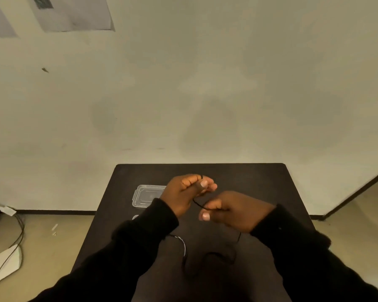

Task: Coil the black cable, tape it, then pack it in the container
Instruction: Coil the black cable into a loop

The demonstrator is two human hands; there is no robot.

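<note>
Coiling is only beginning, by the look of it; you are holding the black cable (198,203) above the counter (260,182) with both hands, your left hand (184,194) pinching 1 end up near its fingertips and your right hand (231,211) clenching the strand just beside it, so each grip is closing on the cable; most of the length is trailing loose over the near part of the counter, with no finished loops showing; taping and packing are both waiting, and no tape is clearly showing. The clear container (147,196) is sitting on the counter behind your left hand; whether it is lidded, you cannot tell; nothing is showing inside it.
</note>
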